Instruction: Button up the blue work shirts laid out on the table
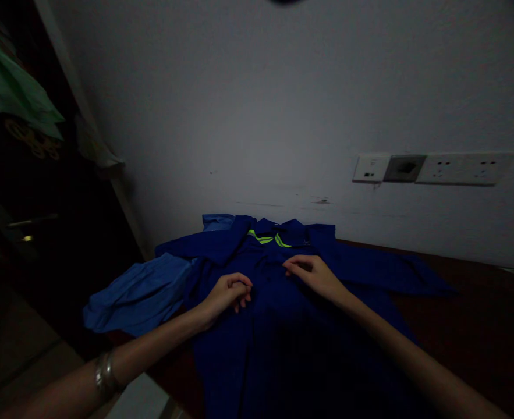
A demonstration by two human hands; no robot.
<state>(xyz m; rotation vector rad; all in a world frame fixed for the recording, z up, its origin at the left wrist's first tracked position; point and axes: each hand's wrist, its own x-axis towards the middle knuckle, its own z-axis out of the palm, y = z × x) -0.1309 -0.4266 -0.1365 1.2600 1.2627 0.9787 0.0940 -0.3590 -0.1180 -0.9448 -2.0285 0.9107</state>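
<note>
"Across the dark table, against the wall, it's a collared dark-blue garment, sleeves spread left and right!"

"And the hands?"

"Left hand over its front, curled loosely; right hand a touch farther off, thumb and forefinger pinched together!"

"Any cloth caught?"

"Can't tell, for either! Yellow-green strips flash just beyond them, on the far part, and a lighter blue cloth lies rumpled at left!"
</note>
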